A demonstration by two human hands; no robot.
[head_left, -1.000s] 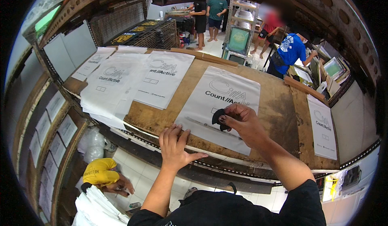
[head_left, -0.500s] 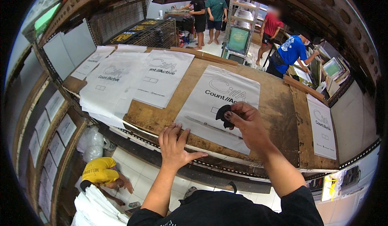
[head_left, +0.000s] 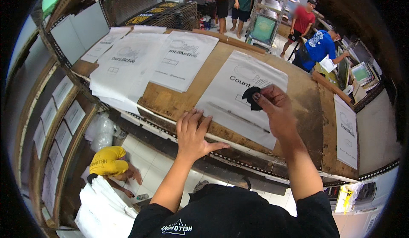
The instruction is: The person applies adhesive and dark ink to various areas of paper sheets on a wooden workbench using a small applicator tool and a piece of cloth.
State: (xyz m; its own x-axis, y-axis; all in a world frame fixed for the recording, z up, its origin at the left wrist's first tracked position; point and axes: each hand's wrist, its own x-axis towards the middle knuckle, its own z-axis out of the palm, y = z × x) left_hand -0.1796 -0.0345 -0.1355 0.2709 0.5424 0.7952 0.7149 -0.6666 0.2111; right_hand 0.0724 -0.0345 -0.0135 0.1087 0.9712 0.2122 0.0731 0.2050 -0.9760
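In front of me a white printed sheet (head_left: 219, 95) lies on a worn wooden tabletop (head_left: 306, 110), with a dark streak across its lower part. My left hand (head_left: 194, 133) rests with fingers spread on the sheet's near left corner and the table edge, thumb stretched out to the right. My right hand (head_left: 279, 110) pinches a crumpled black cloth (head_left: 252, 98) over the middle of the sheet, partly covering its print. Dark stains show on the right fingers. Whether the cloth touches the sheet I cannot tell.
More printed sheets (head_left: 128, 67) overlap on the left; another sheet (head_left: 346, 131) lies far right. Wooden strips (head_left: 230, 41) line the table's far edge. A person in yellow (head_left: 108, 163) crouches below left, near a white stack (head_left: 104, 208). Other people stand beyond the table by a rack (head_left: 268, 12).
The whole view has shifted, so the table sits higher and further right. Both hands keep nearly the same places over the sheet. The person in blue now has something white near the hand.
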